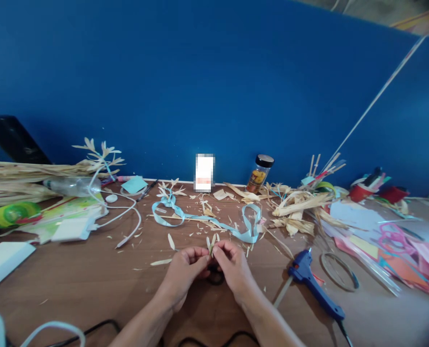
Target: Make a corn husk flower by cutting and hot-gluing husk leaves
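Between both hands, small pale pointed strips

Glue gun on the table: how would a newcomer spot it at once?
On the brown table, look right of the person's right hand. The glue gun lies there; its dark-blue pistol shape sets it apart from the pale dry strips beyond.

Ahead of the left hand, near the blue partition, stands a blurred bright panel. Left of that hand lie a white adapter with its cable and, farther off, a clear plastic bottle. Ahead and right of the right hand is a black-lidded jar; well right, pink scissors and a red cup.
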A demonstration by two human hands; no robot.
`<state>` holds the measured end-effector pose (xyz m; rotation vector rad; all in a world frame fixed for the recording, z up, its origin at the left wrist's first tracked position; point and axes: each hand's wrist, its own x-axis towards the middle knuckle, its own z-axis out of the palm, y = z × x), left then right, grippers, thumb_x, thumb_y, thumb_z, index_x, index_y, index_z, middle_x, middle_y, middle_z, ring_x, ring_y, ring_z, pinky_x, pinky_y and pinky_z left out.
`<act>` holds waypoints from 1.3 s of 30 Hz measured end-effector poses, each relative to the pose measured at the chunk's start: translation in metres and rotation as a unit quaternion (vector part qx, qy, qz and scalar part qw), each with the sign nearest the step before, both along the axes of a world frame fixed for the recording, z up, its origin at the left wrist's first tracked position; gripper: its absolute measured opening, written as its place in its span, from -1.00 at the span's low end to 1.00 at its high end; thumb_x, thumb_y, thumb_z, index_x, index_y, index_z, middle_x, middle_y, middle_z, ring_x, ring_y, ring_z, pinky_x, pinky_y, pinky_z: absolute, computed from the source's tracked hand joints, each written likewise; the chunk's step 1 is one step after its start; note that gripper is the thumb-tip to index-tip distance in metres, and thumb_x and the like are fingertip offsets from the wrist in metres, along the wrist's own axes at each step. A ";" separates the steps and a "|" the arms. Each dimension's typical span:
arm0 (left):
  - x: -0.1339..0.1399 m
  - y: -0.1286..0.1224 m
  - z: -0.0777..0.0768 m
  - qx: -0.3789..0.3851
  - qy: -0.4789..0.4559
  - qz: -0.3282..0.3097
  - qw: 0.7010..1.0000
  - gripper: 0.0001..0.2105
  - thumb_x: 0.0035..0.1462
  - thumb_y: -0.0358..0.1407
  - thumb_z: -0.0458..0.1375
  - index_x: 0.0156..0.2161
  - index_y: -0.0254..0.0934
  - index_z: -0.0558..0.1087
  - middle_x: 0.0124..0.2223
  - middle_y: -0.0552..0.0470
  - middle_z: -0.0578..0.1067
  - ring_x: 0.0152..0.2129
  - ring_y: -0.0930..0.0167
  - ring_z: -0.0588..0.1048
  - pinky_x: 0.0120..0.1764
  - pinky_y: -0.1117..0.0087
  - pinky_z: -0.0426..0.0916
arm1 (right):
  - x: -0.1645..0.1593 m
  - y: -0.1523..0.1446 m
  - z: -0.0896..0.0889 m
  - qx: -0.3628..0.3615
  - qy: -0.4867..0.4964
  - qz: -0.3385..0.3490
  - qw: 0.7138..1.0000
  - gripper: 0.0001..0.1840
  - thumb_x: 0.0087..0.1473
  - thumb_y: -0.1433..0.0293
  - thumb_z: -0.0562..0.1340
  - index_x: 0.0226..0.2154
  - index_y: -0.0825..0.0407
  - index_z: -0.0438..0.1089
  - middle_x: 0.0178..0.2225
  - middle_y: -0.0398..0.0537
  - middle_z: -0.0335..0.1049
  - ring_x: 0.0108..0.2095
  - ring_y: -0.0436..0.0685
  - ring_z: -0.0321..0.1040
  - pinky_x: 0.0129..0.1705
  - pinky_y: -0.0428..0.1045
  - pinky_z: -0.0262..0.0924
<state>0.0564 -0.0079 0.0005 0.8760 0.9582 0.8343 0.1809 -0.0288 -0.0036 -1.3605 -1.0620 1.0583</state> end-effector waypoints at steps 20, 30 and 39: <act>-0.002 0.000 -0.002 0.032 0.030 -0.035 0.998 -0.81 -0.16 -0.24 0.26 -0.42 -0.33 0.46 -0.53 0.11 0.43 -0.60 0.54 0.36 -0.51 0.55 0.25 | 0.002 0.001 0.004 0.001 -0.005 -0.010 1.000 -0.81 -0.07 0.33 0.19 -0.59 0.10 0.33 -0.68 -0.25 0.19 -0.62 -0.07 0.07 -0.57 -0.15 -0.01; 0.000 0.000 -0.002 0.029 0.025 -0.017 0.999 -0.82 -0.19 -0.27 0.28 -0.45 -0.35 0.48 -0.55 0.08 0.46 -0.63 0.55 0.35 -0.52 0.56 0.25 | 0.002 0.000 0.004 0.002 0.001 -0.002 1.000 -0.79 -0.06 0.30 0.20 -0.57 0.10 0.35 -0.68 -0.25 0.22 -0.62 -0.06 0.10 -0.56 -0.15 0.00; -0.001 -0.001 -0.001 0.015 0.041 -0.017 0.999 -0.82 -0.17 -0.26 0.28 -0.43 -0.32 0.48 -0.52 0.10 0.46 -0.61 0.56 0.35 -0.55 0.60 0.24 | 0.001 0.000 0.004 0.003 0.013 -0.008 1.000 -0.81 -0.05 0.33 0.19 -0.58 0.11 0.34 -0.68 -0.26 0.20 -0.62 -0.07 0.08 -0.56 -0.15 -0.01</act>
